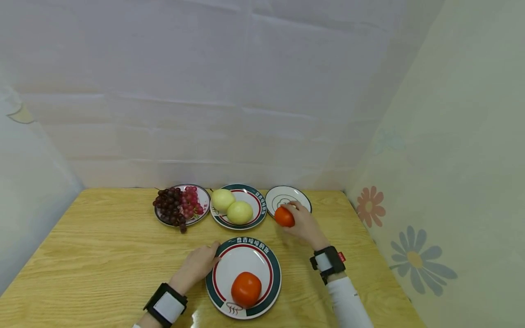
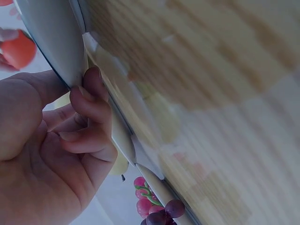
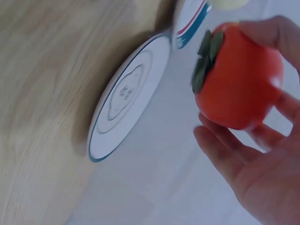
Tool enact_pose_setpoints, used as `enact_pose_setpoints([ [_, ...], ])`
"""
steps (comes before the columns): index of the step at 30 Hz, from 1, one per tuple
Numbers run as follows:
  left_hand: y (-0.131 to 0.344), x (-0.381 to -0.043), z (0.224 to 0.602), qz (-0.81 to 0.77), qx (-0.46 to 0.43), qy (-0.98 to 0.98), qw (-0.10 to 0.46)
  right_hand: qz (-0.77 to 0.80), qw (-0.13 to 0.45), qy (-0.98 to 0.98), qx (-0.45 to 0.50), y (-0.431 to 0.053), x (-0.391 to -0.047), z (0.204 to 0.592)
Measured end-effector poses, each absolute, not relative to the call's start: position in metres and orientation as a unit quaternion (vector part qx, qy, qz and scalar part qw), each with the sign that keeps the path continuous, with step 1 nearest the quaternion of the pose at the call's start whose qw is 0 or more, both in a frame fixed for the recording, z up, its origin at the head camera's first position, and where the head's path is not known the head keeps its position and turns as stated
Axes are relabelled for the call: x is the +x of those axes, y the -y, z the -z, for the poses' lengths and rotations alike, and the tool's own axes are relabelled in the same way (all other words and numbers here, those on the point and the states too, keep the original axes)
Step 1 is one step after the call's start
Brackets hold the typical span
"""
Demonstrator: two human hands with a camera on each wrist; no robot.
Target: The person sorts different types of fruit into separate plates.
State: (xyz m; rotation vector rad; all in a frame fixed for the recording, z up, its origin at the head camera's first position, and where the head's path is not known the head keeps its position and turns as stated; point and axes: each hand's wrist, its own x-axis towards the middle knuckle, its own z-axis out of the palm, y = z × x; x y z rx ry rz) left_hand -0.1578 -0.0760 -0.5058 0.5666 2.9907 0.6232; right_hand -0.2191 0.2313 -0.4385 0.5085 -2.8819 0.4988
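My right hand (image 1: 304,224) grips an orange-red persimmon (image 3: 239,77) with green leaves at its top. In the right wrist view, the fruit is held up off the table, apart from a small white plate (image 3: 147,63) with a thin dark rim. My left hand (image 1: 196,264) pinches the left edge of a larger plate (image 1: 234,259) with a green band and a red ring. A second persimmon (image 1: 246,290) lies on that plate, towards its near side. In the left wrist view, thumb and fingertips meet at the plate's rim (image 2: 61,51).
At the back stands a plate (image 1: 203,197) of dark grapes (image 1: 169,205) and pinkish-red grapes (image 1: 191,202). Beside it, another green-banded plate (image 1: 256,200) bears two yellow-green pears (image 1: 239,212). The wooden table (image 1: 102,246) ends at a pale back wall (image 1: 205,114) and a flowered right wall (image 1: 443,182).
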Motion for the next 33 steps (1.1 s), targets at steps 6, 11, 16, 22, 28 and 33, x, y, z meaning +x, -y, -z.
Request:
enact_pose_setpoints([
  [6, 0.076, -0.158, 0.503, -0.200, 0.188, -0.961, 0.014, -0.167, 0.105, 0.972, 0.125, -0.243, -0.254, 0.444],
  [11, 0.075, -0.156, 0.499, -0.200, 0.191, -0.961, 0.009, -0.161, 0.078, 0.981, 0.069, -0.252, -0.264, 0.463],
  [16, 0.074, -0.155, 0.498, -0.206, 0.189, -0.960, 0.015, -0.180, 0.065, 0.981, 0.034, -0.263, -0.267, 0.483],
  [22, 0.074, -0.154, 0.497, -0.211, 0.188, -0.959, 0.015, -0.189, 0.036, 0.981, 0.030, -0.268, -0.267, 0.488],
  [28, 0.075, -0.155, 0.498, -0.208, 0.183, -0.961, 0.019, -0.185, 0.040, 0.980, 0.064, -0.261, -0.264, 0.477],
  [33, 0.076, -0.155, 0.500, -0.207, 0.181, -0.961, 0.024, -0.139, 0.070, 0.982, 0.104, -0.246, -0.253, 0.462],
])
